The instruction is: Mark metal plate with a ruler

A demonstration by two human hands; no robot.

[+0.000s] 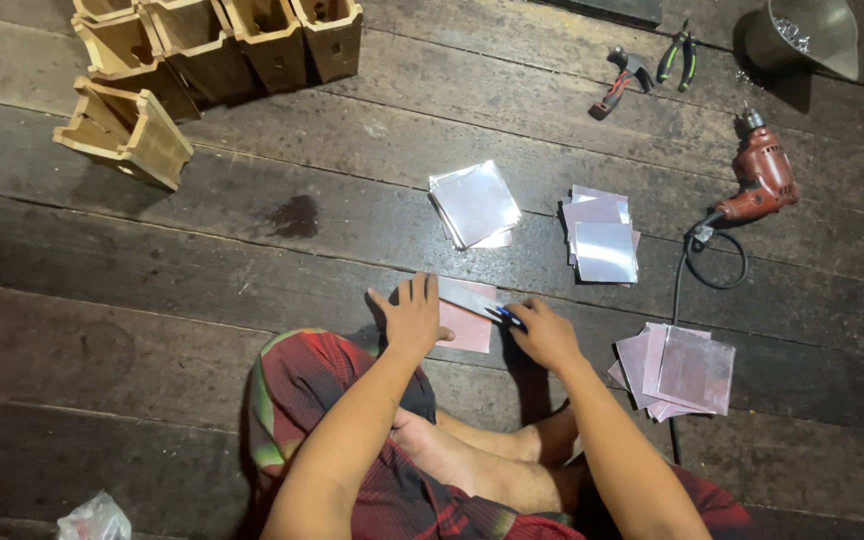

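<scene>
I sit cross-legged on a dark plank floor. My left hand (412, 315) lies flat, fingers spread, on a thin metal ruler (472, 298) that rests across a small pinkish square sheet (469, 328). My right hand (544, 333) is closed around a blue pen (505, 316), its tip at the ruler's edge on the sheet.
Three stacks of shiny square sheets lie around: centre back (474, 205), right back (603, 238), near right (680, 370). A red corded drill (762, 178), pliers (680, 55), another hand tool (622, 80), a metal bowl (807, 35), and wooden boxes (202, 55) sit farther off.
</scene>
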